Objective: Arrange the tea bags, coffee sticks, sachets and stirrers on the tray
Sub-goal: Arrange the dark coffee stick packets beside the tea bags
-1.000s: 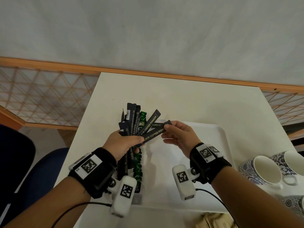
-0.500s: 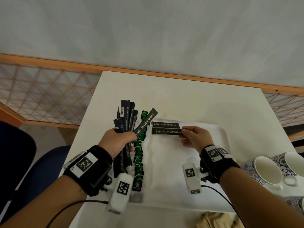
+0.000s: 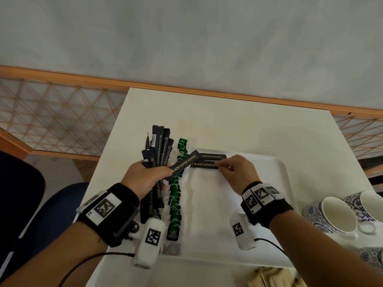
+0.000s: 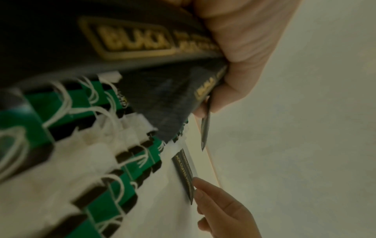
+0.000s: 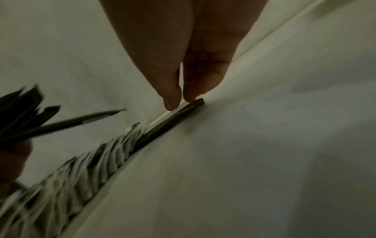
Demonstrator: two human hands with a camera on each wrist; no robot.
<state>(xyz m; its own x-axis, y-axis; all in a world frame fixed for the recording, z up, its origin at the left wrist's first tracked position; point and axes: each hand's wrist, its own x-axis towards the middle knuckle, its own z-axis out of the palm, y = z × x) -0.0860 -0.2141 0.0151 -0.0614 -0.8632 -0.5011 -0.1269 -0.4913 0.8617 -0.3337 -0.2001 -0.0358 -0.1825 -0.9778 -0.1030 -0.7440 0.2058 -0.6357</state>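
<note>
Coffee sticks (image 3: 157, 150), dark and long, fan out from the left hand (image 3: 145, 179), whose fingers are curled round the bundle above the left edge of the white bench (image 3: 238, 125). One loose stick (image 3: 183, 165) marked BLACK COFFEE POWDER juts from that hand's thumb side, slanting up toward the right hand. In the left wrist view the bundle (image 4: 101, 40) fills the top of the picture, blurred, with gold lettering, clamped by the hand (image 4: 240, 48).

Just right of the left hand, and partly under its sticks, a row of green tea bags (image 3: 176, 195) with white strings runs lengthwise along the left side of the white tray (image 3: 284, 183); the left wrist view shows them overlapping like tiles (image 4: 61, 145).

Further right, two coffee sticks lie flat on the tray near its far edge, side by side and parallel: the farther stick (image 3: 211, 156) lies free, and the nearer stick (image 3: 204, 164) has its right end under the fingertips of the right hand (image 3: 236, 172). The right wrist view shows thumb and finger (image 5: 173, 99) drawn narrowly together at the end of the stick (image 5: 177, 116); whether they pinch it or only touch it cannot be told.

Right of the right hand, off the tray, stand patterned cups (image 3: 331, 214) with white insides. Near the bench's front edge, below that hand, lie pale wooden stirrers (image 3: 275, 278), partly cut off.
</note>
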